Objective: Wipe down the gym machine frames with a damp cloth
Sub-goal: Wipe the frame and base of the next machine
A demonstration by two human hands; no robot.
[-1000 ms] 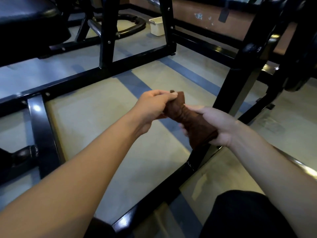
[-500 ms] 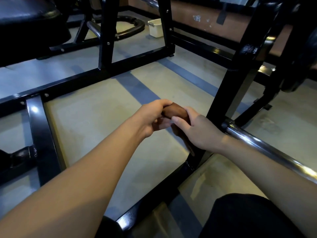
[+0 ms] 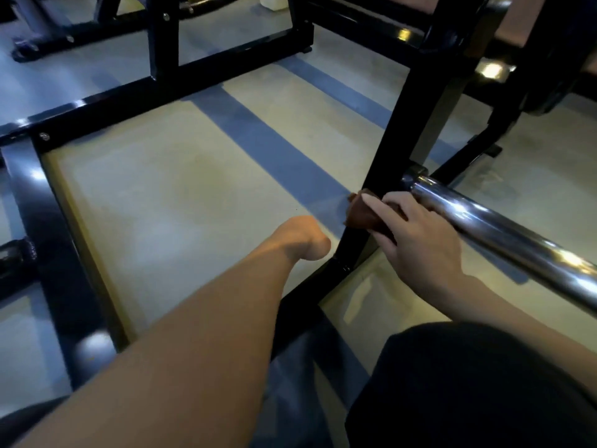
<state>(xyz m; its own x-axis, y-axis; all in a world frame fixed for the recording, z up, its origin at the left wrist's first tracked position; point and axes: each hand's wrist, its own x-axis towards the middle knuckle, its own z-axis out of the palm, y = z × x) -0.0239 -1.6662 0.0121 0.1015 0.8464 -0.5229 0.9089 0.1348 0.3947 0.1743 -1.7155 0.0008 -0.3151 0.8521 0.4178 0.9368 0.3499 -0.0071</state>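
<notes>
Now that the left hand (image 3: 311, 240) has let go of the bunched brown cloth (image 3: 363, 213), fingers hidden, grip unreadable, the right hand (image 3: 416, 234) alone pinches it against the slanted black steel frame post (image 3: 416, 124); wringing looks done, wiping begins.

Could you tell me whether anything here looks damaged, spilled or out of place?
Nothing stands out. The right hand holds the brown cloth against the black upright post, beside the chrome bar. The floor shows no spill, only a faint darker patch.
</notes>
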